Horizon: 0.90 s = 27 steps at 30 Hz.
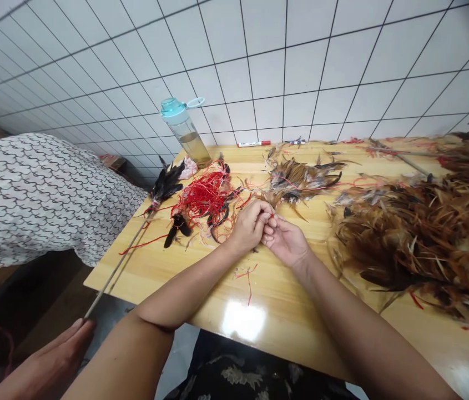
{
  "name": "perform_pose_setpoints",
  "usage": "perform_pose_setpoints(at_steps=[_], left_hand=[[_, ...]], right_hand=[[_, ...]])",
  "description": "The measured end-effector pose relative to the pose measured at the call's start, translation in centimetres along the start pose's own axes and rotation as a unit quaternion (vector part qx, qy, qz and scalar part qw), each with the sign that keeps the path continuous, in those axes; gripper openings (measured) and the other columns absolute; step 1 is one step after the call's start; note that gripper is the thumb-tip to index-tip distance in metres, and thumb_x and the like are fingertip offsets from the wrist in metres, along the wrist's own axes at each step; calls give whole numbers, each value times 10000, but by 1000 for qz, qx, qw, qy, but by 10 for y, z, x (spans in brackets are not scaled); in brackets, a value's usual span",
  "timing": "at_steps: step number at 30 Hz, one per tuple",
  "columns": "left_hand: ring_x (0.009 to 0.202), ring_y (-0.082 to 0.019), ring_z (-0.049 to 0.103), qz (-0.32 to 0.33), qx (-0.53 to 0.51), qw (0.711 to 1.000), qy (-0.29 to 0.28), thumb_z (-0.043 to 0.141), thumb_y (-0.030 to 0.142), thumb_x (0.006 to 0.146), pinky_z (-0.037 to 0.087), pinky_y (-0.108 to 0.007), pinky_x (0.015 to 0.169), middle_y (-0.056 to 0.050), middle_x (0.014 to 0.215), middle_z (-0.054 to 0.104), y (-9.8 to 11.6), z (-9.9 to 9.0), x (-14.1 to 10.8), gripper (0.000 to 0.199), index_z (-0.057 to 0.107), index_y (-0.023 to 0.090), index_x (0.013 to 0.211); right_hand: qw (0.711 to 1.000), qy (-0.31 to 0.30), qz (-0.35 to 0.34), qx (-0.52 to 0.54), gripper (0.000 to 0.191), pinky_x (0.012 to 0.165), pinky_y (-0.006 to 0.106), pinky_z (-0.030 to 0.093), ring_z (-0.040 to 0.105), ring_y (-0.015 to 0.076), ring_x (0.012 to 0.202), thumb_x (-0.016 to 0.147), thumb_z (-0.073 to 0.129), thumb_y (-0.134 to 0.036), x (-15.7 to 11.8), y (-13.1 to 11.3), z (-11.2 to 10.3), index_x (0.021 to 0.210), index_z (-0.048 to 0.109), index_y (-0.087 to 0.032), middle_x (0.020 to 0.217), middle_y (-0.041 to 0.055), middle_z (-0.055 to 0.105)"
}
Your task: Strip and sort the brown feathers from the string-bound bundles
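1. Head view: pale, glossy wooden table (292, 316) carries a large, shaggy heap of brown-and-black feathers (421, 228) at right.
2. Small, flattened pile of brown and grey feathers (301, 176): just beyond the hands.
3. Tangled, thin bright-red thread (207, 194): left of the hands.
4. Left hand (248, 228): curled closed, fingertips meeting the right hand's (287, 240); right palm partly upturned, grip indeterminable.

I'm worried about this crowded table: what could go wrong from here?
The red thread lies in a loose tangle beside dark feathers and might knot. The bottle stands behind; a bump could spill its liquid. The stick juts off the table to another person's hand; a tug could drag its feathers.
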State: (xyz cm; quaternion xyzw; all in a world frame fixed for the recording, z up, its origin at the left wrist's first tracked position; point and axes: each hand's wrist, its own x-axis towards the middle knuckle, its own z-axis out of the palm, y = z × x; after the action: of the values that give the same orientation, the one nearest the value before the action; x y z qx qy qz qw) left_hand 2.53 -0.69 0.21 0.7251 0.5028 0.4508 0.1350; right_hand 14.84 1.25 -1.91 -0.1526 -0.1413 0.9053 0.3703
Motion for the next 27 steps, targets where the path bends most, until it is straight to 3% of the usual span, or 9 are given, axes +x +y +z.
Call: perform_pose_setpoints(at_steps=[11, 16, 27], left_hand=[[690, -103, 578, -127, -63, 989, 34, 505, 242, 875, 463, -243, 670, 17, 746, 598, -1, 5, 0, 53, 499, 192, 891], [689, -98, 580, -115, -61, 991, 29, 509, 247, 878, 474, -242, 672, 7, 777, 603, 1, 3, -1, 64, 506, 188, 902], [746, -112, 603, -70, -60, 995, -37, 481, 181, 881, 502, -266, 724, -23, 824, 643, 0, -8, 3, 139, 610, 183, 933]], right_hand=[[999, 3, -12, -35, 237, 453, 176, 338, 383, 76, 492, 817, 632, -232, 0, 4, 3, 646, 474, -184, 562, -48, 416], [999, 5, -19, -34, 235, 460, 180, 350, 388, 72, 495, 813, 640, -238, 0, 4, 3, 649, 481, -180, 572, -49, 415], [999, 9, -24, -31, 212, 461, 187, 345, 381, 76, 494, 843, 594, -229, 1, 5, 1, 672, 476, -186, 591, -44, 432]])
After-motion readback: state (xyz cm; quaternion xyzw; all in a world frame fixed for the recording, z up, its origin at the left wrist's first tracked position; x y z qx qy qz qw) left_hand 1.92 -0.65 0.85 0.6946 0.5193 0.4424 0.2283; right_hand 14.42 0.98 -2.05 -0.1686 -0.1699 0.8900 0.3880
